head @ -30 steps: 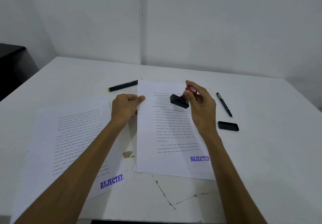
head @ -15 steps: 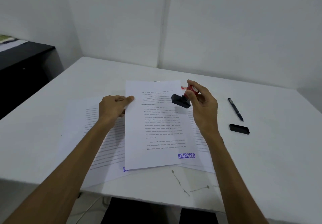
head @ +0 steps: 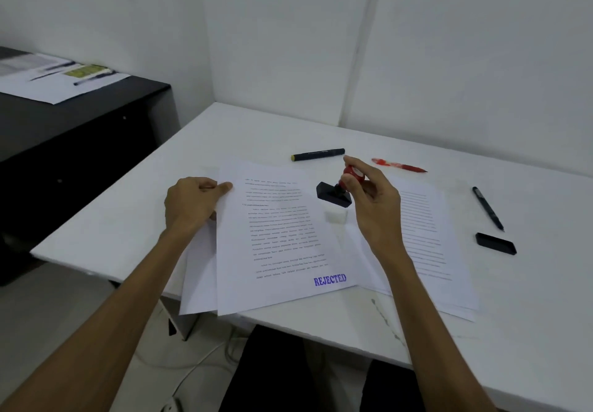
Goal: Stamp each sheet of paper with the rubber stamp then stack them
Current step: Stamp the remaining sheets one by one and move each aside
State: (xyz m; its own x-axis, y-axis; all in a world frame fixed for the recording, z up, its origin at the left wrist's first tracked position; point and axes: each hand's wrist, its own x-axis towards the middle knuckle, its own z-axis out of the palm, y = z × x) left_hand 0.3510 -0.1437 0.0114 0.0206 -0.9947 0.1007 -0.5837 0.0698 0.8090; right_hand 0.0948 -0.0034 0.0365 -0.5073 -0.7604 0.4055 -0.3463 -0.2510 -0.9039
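My left hand (head: pixel 192 201) pinches the upper left edge of a printed sheet (head: pixel 276 251) that carries a blue REJECTED mark (head: pixel 330 280) at its lower right. That sheet lies over other sheets (head: pixel 197 270) at the left, and its lower part overhangs the table's front edge. My right hand (head: pixel 373 199) holds the rubber stamp (head: pixel 335 191) by its red knob, black base tilted and raised just above the paper. To the right lies a pile of printed sheets (head: pixel 426 235), partly hidden by my right forearm.
On the white table (head: pixel 529 331) lie a black marker (head: pixel 317 155), a red pen (head: pixel 399 165), a black pen (head: pixel 487 208) and a black stamp cover (head: pixel 495 243). A black desk (head: pixel 73 122) with papers stands at the left. My legs show below the table's front edge.
My left hand has slid the stamped sheet leftward off the right pile onto the left sheets. The view has swung left. The stamp stays raised in my right hand.
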